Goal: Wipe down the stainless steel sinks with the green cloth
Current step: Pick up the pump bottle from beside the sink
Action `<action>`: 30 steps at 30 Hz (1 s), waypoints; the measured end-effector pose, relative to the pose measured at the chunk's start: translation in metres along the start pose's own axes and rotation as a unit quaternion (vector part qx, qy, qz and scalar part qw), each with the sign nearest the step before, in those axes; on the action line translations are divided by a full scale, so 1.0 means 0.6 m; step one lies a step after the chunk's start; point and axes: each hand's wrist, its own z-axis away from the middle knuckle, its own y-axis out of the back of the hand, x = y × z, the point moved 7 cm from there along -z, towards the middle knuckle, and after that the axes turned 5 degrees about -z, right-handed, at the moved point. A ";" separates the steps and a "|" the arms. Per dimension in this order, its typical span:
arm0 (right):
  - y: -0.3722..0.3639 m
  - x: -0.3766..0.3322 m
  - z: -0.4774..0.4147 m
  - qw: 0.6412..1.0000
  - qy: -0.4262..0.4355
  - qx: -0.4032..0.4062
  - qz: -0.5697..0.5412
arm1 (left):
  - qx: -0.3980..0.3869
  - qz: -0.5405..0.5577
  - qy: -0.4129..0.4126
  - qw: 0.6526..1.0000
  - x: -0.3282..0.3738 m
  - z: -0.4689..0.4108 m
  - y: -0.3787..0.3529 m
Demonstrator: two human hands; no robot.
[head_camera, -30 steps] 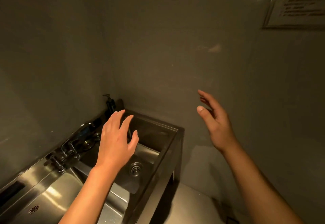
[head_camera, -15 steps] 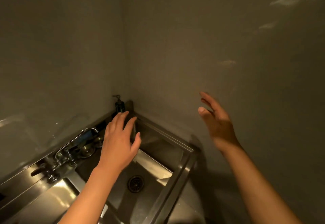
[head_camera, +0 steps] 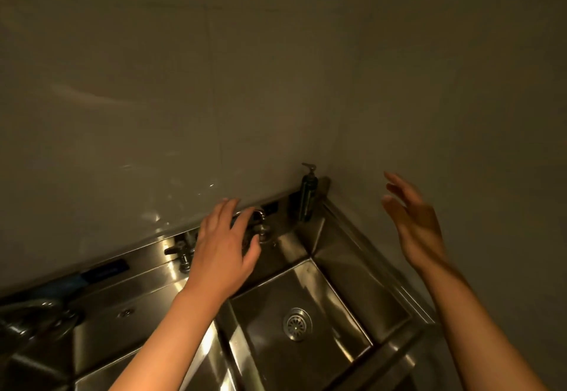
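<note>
A stainless steel sink unit fills the lower part of the view, set into a corner between two walls. Its right basin has a round drain in the floor. Part of a second basin shows at lower left. My left hand hovers with spread fingers over the faucet at the back ledge and holds nothing. My right hand is raised, fingers loosely spread, over the sink's right rim near the wall. No green cloth is in view.
A dark pump bottle stands in the back corner of the ledge. A tap handle sticks out left of my left hand. A blue object and a metal item lie at the far left. Walls close in behind and to the right.
The view has swung left and down, bringing more of the sink unit into view. My left hand has moved from over the basin to over the faucet; my right hand stays raised.
</note>
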 end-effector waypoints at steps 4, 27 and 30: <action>-0.044 0.047 -0.052 0.999 -0.001 -0.026 -0.022 | -0.008 -0.015 0.041 0.999 -0.032 -0.009 -0.016; -0.212 0.449 -0.332 0.958 -0.153 -0.196 -0.142 | -0.097 -0.104 0.139 0.980 -0.004 -0.194 -0.265; -0.249 0.498 -0.345 0.948 -0.186 -0.220 -0.137 | -0.102 -0.117 0.155 0.976 -0.007 -0.190 -0.281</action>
